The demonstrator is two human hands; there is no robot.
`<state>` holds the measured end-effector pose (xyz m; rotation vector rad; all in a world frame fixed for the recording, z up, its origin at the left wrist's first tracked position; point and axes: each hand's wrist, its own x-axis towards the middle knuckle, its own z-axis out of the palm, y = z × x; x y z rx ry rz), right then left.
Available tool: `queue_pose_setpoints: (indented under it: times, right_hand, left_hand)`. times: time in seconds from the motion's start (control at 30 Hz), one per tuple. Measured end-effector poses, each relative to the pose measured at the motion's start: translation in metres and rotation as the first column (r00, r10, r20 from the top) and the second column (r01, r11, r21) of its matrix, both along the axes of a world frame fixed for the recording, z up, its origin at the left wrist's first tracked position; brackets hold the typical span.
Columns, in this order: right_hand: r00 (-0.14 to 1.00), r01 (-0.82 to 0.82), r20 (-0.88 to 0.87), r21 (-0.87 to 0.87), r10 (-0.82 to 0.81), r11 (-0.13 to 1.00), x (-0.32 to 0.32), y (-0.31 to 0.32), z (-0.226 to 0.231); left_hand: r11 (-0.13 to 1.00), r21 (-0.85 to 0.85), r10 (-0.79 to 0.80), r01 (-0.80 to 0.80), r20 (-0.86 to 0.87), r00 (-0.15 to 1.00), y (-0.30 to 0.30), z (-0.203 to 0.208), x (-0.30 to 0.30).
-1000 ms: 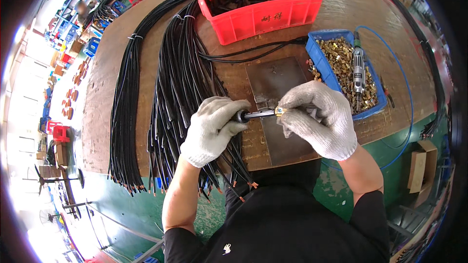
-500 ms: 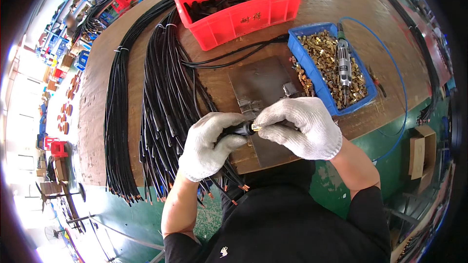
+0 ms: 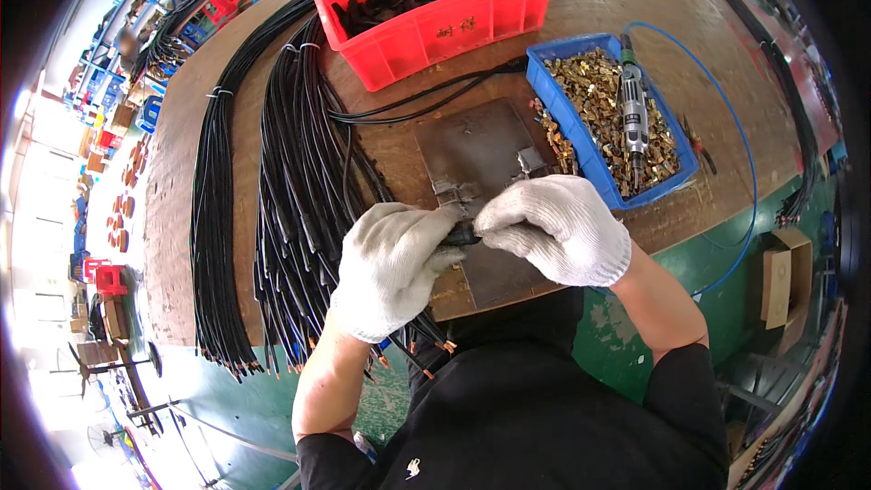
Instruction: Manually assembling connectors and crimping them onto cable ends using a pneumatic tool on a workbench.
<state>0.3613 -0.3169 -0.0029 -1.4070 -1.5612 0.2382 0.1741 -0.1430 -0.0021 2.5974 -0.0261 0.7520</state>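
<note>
My left hand (image 3: 386, 263), in a white knit glove, is closed around a short black rubber sleeve (image 3: 464, 234) over the front edge of the table. My right hand (image 3: 564, 231), gloved alike, pinches at the sleeve's right end. The small brass fitting seen there a moment ago is now hidden behind its fingertips. Beneath the hands lies a dark flat plate (image 3: 476, 145) with torn grey patches. Left of my left hand is a bundle of black cables (image 3: 304, 163), with bare copper ends hanging over the table edge.
A red bin (image 3: 445, 41) of black sleeves stands at the back. On the right, a blue tray (image 3: 581, 141) is full of brass fittings (image 3: 590, 91), with a grey air screwdriver (image 3: 634, 109) and its blue hose (image 3: 739, 118) across it. Another cable bundle (image 3: 218, 209) lies farther left.
Both hands have closed in around the sleeve's end, and the brass fitting no longer shows. My left hand has turned slightly, its back more upward. The view has shifted a little.
</note>
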Motion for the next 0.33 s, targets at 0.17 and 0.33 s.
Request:
queue_pose_setpoints:
  times: [0.17, 0.33]
  right_hand:
    - [0.967, 0.061, -0.246, -0.039, -0.069, 0.997, 0.001, 0.023, -0.019]
    - [0.955, 0.132, -0.263, -0.046, -0.139, 0.99, -0.007, 0.052, -0.025]
  left_hand:
    - [0.987, -0.118, 0.088, -0.111, -0.186, 0.979, 0.01, 0.017, 0.014]
    - [0.936, -0.236, 0.203, -0.259, -0.239, 0.95, 0.018, 0.026, 0.034]
